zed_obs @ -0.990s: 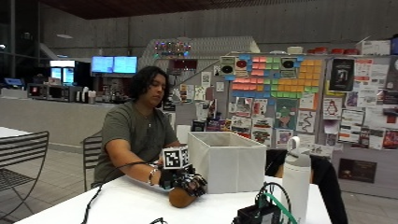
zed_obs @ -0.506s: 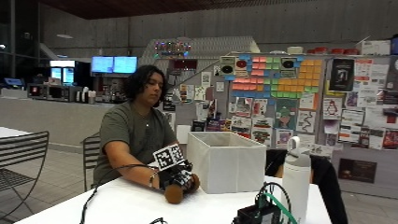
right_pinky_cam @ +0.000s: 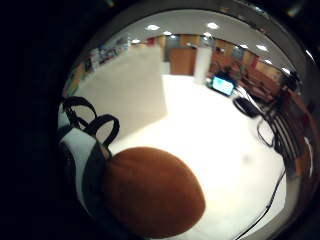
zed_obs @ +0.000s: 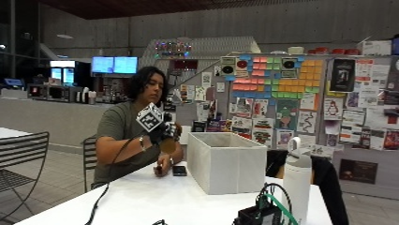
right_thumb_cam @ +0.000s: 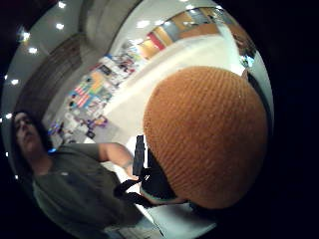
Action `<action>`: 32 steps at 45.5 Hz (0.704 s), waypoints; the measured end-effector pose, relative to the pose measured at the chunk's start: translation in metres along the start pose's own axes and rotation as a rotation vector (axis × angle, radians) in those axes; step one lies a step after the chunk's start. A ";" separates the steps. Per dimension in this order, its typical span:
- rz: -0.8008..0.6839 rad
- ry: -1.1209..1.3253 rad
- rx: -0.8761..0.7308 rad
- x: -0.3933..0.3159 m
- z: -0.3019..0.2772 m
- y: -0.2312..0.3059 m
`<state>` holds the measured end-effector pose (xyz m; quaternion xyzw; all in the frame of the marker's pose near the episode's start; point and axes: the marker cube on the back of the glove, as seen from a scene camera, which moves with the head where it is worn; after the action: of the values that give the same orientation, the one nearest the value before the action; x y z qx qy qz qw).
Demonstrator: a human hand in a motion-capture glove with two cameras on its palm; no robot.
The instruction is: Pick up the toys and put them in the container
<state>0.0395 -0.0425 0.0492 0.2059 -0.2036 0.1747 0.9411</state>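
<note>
Outside view: white container [zed_obs: 227,161] stands open-topped on the white table [zed_obs: 162,197], its near left edge closest to the person. Bare table lies between the container and the table's front edge. Gloved right hand [zed_obs: 163,132] is raised above the table, just left of the container's rim and about level with it, apart from it. Fingers curl around a brown knitted toy [right_thumb_cam: 207,134]; the toy is off the table and fills both palm views. White bottle [zed_obs: 297,180] and a black device with cables [zed_obs: 262,213] sit right of the container. Small dark object [zed_obs: 180,170] lies by the bare hand [zed_obs: 163,168], which rests on the table.
</note>
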 end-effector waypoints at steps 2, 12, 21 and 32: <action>0.060 -0.091 0.028 -0.022 -0.012 -0.027; 0.028 -0.280 0.152 -0.059 -0.025 -0.149; -0.012 -0.279 0.119 -0.066 0.011 -0.222; 0.029 -0.246 0.094 -0.041 0.054 -0.252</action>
<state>0.0915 -0.2927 -0.0045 0.2666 -0.3120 0.1708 0.8958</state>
